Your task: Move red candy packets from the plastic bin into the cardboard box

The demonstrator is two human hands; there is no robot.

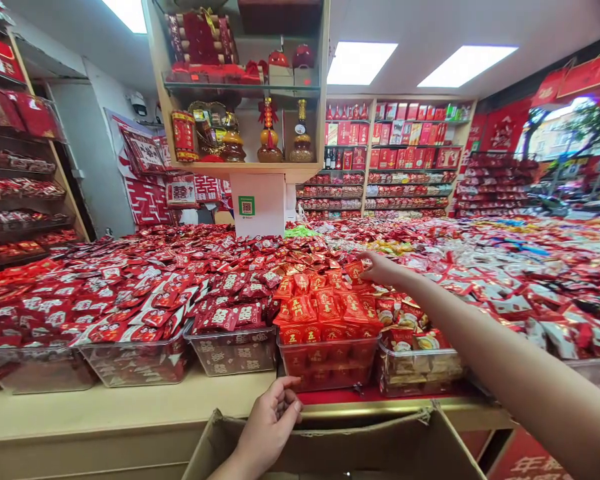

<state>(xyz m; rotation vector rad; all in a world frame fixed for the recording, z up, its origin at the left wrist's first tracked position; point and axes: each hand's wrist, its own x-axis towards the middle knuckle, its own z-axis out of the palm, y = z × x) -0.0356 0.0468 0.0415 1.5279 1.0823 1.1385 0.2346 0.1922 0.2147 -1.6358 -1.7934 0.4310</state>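
Note:
My right hand point(379, 269) reaches over the bins and pinches a red candy packet point(356, 271) with gold print, at the back of a row of like packets. Below it, a clear plastic bin point(329, 365) is heaped with these red packets point(326, 305), partly standing in rows. My left hand point(271, 421) hovers over the near rim of an open cardboard box point(370, 440), in front of that bin. Its fingers are loosely curled, the thumb apart, and nothing shows in them. Only part of the box's inside is in view.
Clear bins of wrapped sweets flank the red one: a dark red bin point(233, 350) to the left, a gold-and-red bin point(420, 367) to the right. A glass-shelved cabinet point(245, 163) overhangs the counter point(220, 400). Stocked shelves point(405, 157) line the back wall.

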